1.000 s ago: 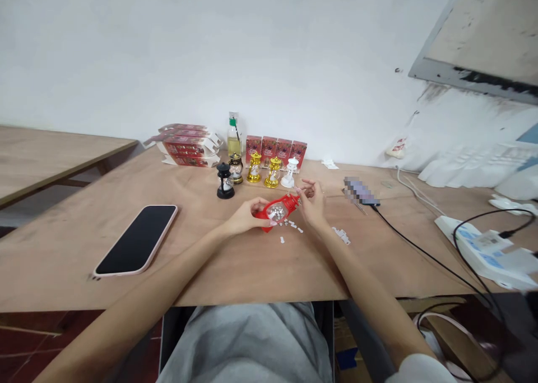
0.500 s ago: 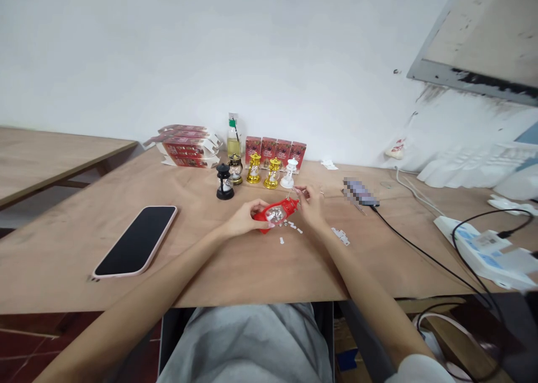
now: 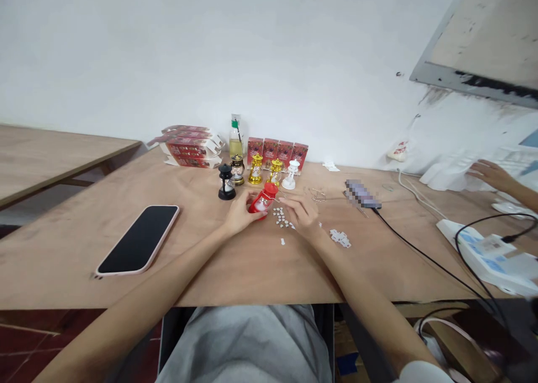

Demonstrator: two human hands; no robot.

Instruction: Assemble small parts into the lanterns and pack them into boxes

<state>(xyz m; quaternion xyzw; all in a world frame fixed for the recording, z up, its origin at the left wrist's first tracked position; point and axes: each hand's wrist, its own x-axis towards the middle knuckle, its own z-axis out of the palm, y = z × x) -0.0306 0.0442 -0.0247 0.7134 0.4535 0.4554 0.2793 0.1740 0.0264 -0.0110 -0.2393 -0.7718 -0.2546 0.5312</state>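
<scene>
My left hand [image 3: 240,213] is wrapped round the lower body of a small red lantern [image 3: 269,190] with a clear globe, held tilted just above the table. To its right, my right hand [image 3: 305,212] has its fingers pinched on a thin, light-coloured wire or string [image 3: 275,198] that runs across the lantern's upper part. Beneath and between the hands lie several small white pieces [image 3: 279,217]. Behind stand a black lantern [image 3: 227,182], a bronze-black one [image 3: 237,170], gold lanterns [image 3: 255,169] and a white lantern [image 3: 291,175].
Red boxes [image 3: 269,152] stand behind the lanterns, beside a bottle [image 3: 236,142] and flattened cartons [image 3: 191,147]. A large phone [image 3: 138,240] lies left. Rightward are white tags [image 3: 340,238], thin wire loops [image 3: 317,194], a cabled phone [image 3: 362,193], a power strip [image 3: 483,254] and another person's hand [image 3: 490,172].
The red lantern has swung more upright and moved slightly left and away from me. My right hand has shifted from its top to its side. Another person's hand has appeared at the right.
</scene>
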